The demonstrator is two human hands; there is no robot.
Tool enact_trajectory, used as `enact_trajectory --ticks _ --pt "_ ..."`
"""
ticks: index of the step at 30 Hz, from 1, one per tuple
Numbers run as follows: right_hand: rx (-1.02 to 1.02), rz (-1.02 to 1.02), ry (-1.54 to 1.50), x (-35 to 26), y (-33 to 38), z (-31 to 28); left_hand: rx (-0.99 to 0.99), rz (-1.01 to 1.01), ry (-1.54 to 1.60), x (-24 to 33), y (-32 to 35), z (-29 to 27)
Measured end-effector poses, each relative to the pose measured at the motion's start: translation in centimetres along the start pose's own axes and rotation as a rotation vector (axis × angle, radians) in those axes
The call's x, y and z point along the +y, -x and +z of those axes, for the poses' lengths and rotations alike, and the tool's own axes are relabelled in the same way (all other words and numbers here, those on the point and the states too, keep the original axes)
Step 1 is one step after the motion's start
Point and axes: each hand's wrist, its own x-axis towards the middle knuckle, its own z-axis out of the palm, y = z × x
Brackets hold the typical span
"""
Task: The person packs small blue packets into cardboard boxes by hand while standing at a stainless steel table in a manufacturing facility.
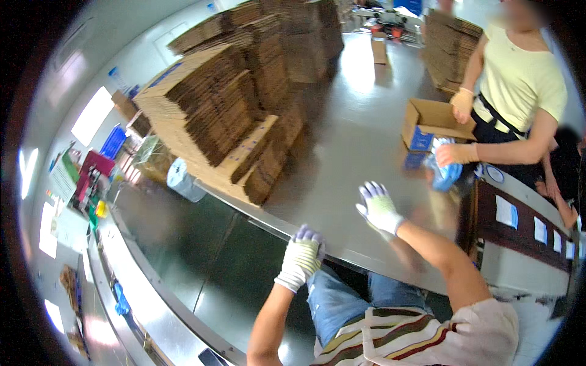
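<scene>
My right hand (379,208), in a white and pale-yellow knit glove, reaches over the shiny metal table (329,195) with its fingers spread and nothing in them. At the table's near edge is my left hand (301,257), gloved in striped white and yellow. Its fingers are loosely bent, and I see nothing in them. Whether it touches the edge I cannot tell. Across the table to the right, a co-worker's gloved hand (450,154) holds a blue and white plastic-wrapped bundle (447,175). Beside it stands an open cardboard box (421,125) with a blue patch.
Tall stacks of flat cardboard (213,104) fill the table's left side. A small carton (379,49) stands at the far end. A conveyor with white packets (506,211) runs at the right. A white roll (185,180) sits beyond the left edge, near a metal rail (152,299).
</scene>
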Motion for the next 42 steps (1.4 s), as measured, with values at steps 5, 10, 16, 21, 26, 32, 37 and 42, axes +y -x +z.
enact_trajectory --ticks 5,10,16,21,26,32,37,42 --pt "0.060 -0.018 -0.058 0.2 3.0 -1.2 0.429 0.030 -0.427 -6.0 -7.7 -10.6" --pt "0.095 -0.009 -0.095 0.0 3.0 -0.7 0.909 -0.185 -0.696 -9.6 -15.4 -24.3" --pt "0.146 -0.024 -0.130 -0.2 3.2 -0.2 0.792 -0.530 -0.562 -12.4 -18.9 -29.3" --pt "0.176 -0.029 -0.154 -0.5 3.4 0.0 0.744 -0.292 -0.794 -12.8 -17.4 -29.6" --pt "0.049 0.051 -0.142 -0.7 2.9 -1.8 0.682 -0.214 -0.872 -10.2 -16.3 -29.4" --pt "0.033 0.069 -0.112 -1.0 2.9 -0.7 0.805 -0.397 -0.748 -12.1 -16.8 -30.3" --pt "0.079 0.069 -0.136 -0.7 3.2 -0.7 0.581 -0.460 -0.674 -11.9 -18.0 -30.9" --pt "0.131 0.057 -0.152 -0.6 3.3 -0.6 0.580 -0.371 -0.784 -11.9 -18.4 -30.9"
